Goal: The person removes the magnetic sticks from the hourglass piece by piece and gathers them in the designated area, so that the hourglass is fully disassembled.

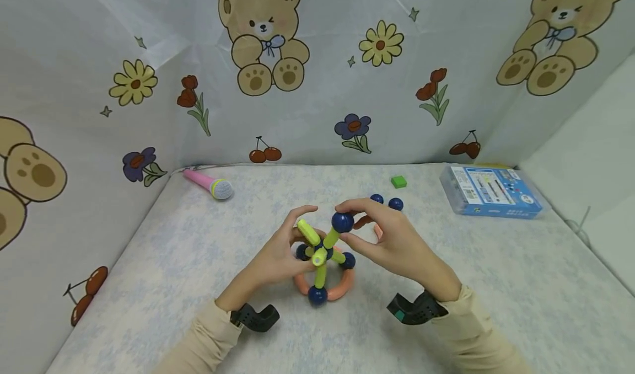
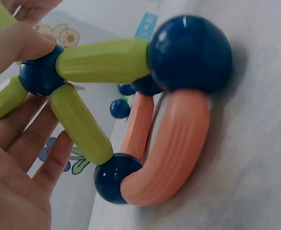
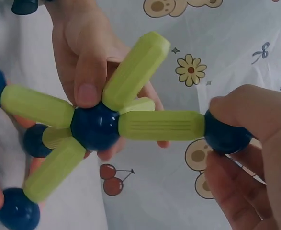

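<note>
A toy structure of yellow-green rods, dark blue balls and curved orange pieces [image 2: 178, 148] stands on the table. The orange pieces and balls form a ring at its base. From there, rods lean inward to a central blue ball [image 3: 95, 128]. My left hand [image 1: 275, 257] holds that central ball, thumb pressed on it and fingers around its other side. Several rods stick out from it, one of them a free-ended rod [image 3: 138, 69]. My right hand [image 1: 394, 239] pinches another blue ball [image 3: 226, 136] between thumb and fingers; it touches the end of an upper rod [image 3: 162, 125].
Two loose blue balls [image 1: 395, 203] and a green block [image 1: 399, 182] lie behind my right hand, with an orange piece [image 1: 378, 231] partly hidden by it. A pink toy microphone [image 1: 208, 184] is at back left, a blue box [image 1: 493, 192] at back right. A patterned curtain [image 1: 317, 87] hangs behind.
</note>
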`<state>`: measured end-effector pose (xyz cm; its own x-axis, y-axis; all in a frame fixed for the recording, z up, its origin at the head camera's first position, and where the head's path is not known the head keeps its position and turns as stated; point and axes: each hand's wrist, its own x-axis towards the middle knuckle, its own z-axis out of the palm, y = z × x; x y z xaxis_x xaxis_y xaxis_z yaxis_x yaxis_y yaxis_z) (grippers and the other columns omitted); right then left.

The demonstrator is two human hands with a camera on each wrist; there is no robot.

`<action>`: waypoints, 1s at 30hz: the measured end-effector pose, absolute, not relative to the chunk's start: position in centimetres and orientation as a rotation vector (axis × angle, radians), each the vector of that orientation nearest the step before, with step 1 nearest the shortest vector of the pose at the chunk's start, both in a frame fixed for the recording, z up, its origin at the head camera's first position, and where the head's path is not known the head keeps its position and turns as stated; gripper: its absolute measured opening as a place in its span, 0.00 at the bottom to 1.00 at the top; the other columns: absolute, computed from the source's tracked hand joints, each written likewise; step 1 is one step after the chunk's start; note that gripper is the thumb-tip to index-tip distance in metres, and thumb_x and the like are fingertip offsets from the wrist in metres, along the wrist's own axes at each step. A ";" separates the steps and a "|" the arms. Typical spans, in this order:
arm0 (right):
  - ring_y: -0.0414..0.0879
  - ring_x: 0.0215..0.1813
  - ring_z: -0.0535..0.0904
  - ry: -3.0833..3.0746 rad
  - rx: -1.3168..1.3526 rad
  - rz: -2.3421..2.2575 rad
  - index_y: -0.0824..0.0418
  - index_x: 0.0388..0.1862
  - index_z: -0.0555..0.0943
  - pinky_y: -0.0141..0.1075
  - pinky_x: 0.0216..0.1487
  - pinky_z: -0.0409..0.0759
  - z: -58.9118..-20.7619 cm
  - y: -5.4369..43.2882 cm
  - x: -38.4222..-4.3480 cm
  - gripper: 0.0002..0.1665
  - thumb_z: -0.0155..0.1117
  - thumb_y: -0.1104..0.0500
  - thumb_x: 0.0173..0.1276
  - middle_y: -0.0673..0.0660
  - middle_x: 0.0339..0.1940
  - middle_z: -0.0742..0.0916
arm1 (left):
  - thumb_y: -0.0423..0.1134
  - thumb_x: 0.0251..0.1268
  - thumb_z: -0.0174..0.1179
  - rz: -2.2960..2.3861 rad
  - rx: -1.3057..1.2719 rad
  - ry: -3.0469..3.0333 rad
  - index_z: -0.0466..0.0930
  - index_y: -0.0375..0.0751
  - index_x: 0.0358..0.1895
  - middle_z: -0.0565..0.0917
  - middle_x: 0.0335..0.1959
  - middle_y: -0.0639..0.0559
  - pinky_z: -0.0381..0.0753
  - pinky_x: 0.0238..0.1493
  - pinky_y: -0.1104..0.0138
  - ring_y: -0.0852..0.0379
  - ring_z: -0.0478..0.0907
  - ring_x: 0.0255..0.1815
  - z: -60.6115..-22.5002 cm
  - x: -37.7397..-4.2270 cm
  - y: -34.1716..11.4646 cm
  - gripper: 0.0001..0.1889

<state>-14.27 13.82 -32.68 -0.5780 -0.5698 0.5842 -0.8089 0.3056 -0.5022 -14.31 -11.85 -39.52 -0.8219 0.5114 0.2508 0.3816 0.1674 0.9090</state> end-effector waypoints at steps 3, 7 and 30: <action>0.41 0.53 0.84 -2.313 1.257 1.132 0.61 0.60 0.80 0.34 0.47 0.86 -32.5 13.9 -14.1 0.27 0.78 0.67 0.63 0.52 0.55 0.86 | 0.27 0.60 0.73 1.749 0.900 2.306 0.47 0.54 0.81 0.87 0.56 0.47 0.72 0.67 0.45 0.55 0.84 0.54 -39.6 -14.5 -12.4 0.53; 0.40 0.54 0.84 -2.327 1.278 1.083 0.58 0.62 0.80 0.32 0.49 0.86 -32.5 13.8 -14.0 0.28 0.77 0.65 0.63 0.51 0.55 0.86 | 0.28 0.63 0.71 1.746 0.935 2.296 0.54 0.52 0.80 0.85 0.57 0.47 0.72 0.66 0.45 0.53 0.83 0.57 -39.9 -14.6 -12.4 0.47; 0.42 0.45 0.87 -2.309 1.257 1.081 0.59 0.57 0.81 0.33 0.46 0.87 -32.9 13.7 -14.1 0.27 0.79 0.69 0.59 0.51 0.49 0.87 | 0.32 0.66 0.70 2.057 0.823 2.165 0.48 0.50 0.81 0.85 0.53 0.38 0.85 0.44 0.67 0.58 0.86 0.46 -40.2 -13.6 -10.5 0.48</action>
